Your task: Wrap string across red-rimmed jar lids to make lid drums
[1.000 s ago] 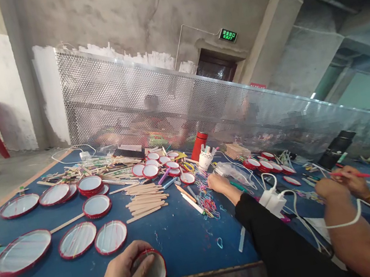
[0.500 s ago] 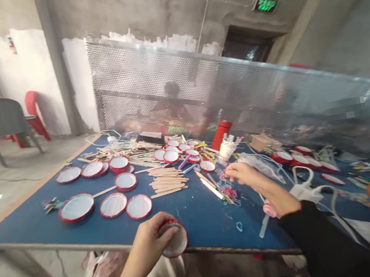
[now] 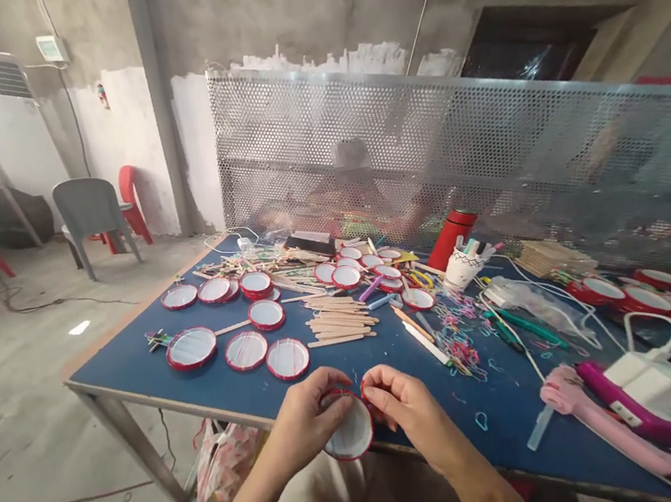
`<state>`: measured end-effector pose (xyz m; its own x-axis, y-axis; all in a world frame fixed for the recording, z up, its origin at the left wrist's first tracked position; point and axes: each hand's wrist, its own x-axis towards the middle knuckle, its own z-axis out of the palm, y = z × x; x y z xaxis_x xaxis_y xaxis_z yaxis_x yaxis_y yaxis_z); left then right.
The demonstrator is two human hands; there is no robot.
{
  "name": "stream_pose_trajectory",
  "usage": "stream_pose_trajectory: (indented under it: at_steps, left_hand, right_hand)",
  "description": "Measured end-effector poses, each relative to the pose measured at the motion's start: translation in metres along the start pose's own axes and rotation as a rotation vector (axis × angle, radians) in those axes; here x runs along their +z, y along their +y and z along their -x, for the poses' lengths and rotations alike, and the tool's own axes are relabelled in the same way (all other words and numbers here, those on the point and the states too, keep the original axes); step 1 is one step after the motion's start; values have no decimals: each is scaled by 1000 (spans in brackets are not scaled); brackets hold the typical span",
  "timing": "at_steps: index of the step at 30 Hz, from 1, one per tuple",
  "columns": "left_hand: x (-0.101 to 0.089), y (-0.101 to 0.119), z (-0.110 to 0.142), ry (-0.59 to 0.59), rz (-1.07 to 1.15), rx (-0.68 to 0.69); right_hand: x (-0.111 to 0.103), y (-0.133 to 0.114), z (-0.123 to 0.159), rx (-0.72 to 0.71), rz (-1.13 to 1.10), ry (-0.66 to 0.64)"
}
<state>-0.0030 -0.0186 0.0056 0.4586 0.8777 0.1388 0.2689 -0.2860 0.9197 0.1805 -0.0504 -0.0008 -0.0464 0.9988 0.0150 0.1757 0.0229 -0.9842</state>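
Observation:
Near the table's front edge my left hand (image 3: pixel 316 414) grips a round white disc (image 3: pixel 349 432) with a red rim, thumb on its face. Beside the disc's right rim is my right hand (image 3: pixel 404 399), thumb and fingertips pinched together. A bit of red shows at those fingertips, too small to name. Several more red-rimmed discs (image 3: pixel 288 358) lie on the blue table (image 3: pixel 259 407), beyond and left of my hands. Flat wooden sticks (image 3: pixel 338 320) are stacked ahead. To their right sits a loose heap of small coloured loops (image 3: pixel 461 341).
A pink glue gun (image 3: pixel 609 423) and a purple power strip (image 3: pixel 648 403) with white plugs lie at right. Teal-handled pliers (image 3: pixel 534 327), a white cup of pens (image 3: pixel 463 267) and a red flask (image 3: pixel 453 237) stand farther back. A perforated metal screen (image 3: pixel 290 138) borders the far side.
My right hand has come back from the coloured loops to the disc in my left hand. The view has swung left, and the other person's arm at right is out of sight.

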Motion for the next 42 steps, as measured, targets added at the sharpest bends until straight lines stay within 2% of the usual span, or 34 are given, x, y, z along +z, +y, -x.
stream_pose_trajectory:
  at_steps: [5, 11, 17, 22, 28, 31, 36, 39, 42]
  left_hand:
    - [-3, 3, 1, -83, 74, -19]
    - [-5, 2, -2, -89, 112, -24]
    - [-7, 2, -2, -53, 123, -96]
    - [-6, 2, -1, -43, 137, -122]
    - [-6, -5, -2, -46, 191, -61]
    - [-8, -9, 0, -79, 273, -58]
    - [-11, -15, 2, -154, 417, -25]
    - [-15, -17, 1, -211, 494, -39]
    - [-19, -15, 1, -261, 531, -56]
  right_hand:
    - [10, 2, 0, -114, 86, 38]
    - [25, 15, -4, -392, 314, 309]
    - [25, 17, -4, -484, 394, 188]
    - [24, 13, 2, -424, 363, 202]
    - [27, 12, 4, -331, 232, 198]
    - [28, 7, 5, -201, 32, 175]
    - [39, -3, 7, 66, -500, 97]
    - [49, -6, 6, 132, -721, 85]
    - [53, -5, 5, 169, -807, 21]
